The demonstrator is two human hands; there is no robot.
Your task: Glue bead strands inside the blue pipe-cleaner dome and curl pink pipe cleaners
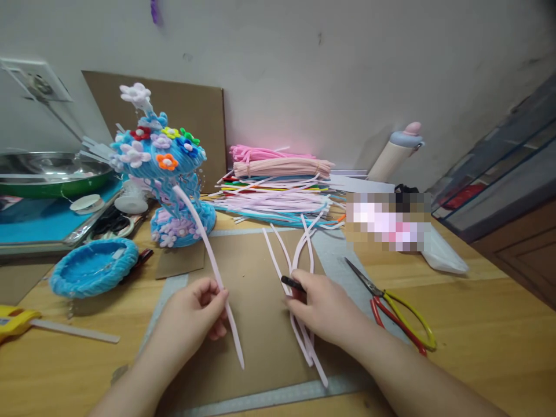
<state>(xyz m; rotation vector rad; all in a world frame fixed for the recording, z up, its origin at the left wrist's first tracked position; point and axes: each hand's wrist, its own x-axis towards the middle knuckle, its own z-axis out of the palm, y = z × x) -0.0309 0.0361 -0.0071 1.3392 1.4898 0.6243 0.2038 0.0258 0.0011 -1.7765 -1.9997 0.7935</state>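
My left hand (195, 315) pinches a long pale pink pipe cleaner (204, 237) near its lower part; the stem rises toward a blue pipe-cleaner ornament covered in small flowers (163, 174). My right hand (319, 304) rests on a brown cardboard sheet (256, 324), closed on a thin black stick (292, 283) and pressing down on a few loose pink pipe cleaners (299, 249) that fan out above and below it.
Red and yellow scissors (397, 313) lie right of my right hand. A pile of coloured pipe cleaners (278, 185) sits behind the cardboard. A blue woven dish (93, 267), a yellow tool (17, 321) and a metal bowl (47, 171) are at left. A bottle (397, 153) leans at the wall.
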